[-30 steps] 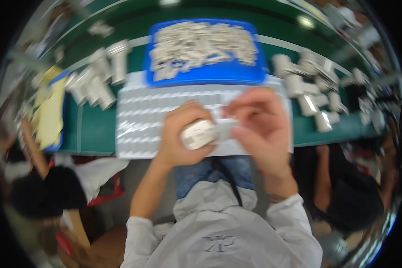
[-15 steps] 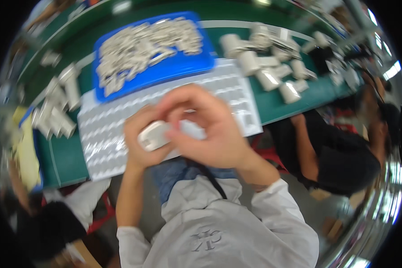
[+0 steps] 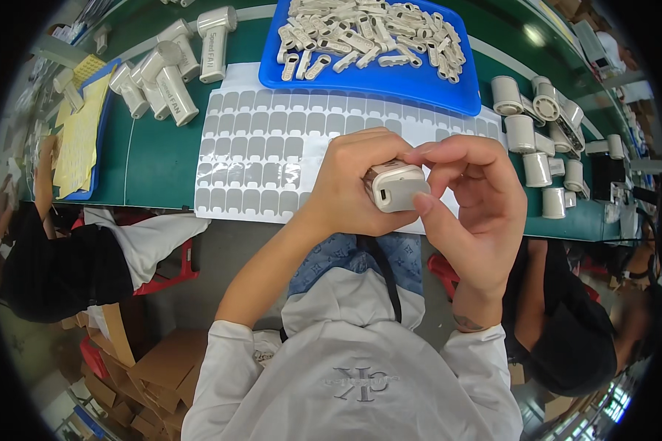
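Note:
My left hand (image 3: 346, 180) is wrapped round a cream handheld fan (image 3: 392, 173), whose rounded end with a small dark port faces me. Most of the fan's body is hidden in that hand. A grey rounded sticker (image 3: 404, 195) lies over much of this end face. My right hand (image 3: 482, 202) closes in from the right, its thumb on the sticker's edge and its index finger at the top of the fan. Beneath and beyond both hands, a white sheet of grey stickers (image 3: 232, 147) lies on the green table, with some rows partly bare.
A blue tray (image 3: 368, 88) heaped with cream parts stands behind the sheet. Several fans (image 3: 173, 88) lie at the left, more fans (image 3: 521, 134) at the right. Yellow paper (image 3: 84, 140) lies far left. A person sits on either side of me.
The view has shifted, placing the tray and sheet farther right. The fan's end looked pale before; grey now covers much of it. My right thumb has come onto that end.

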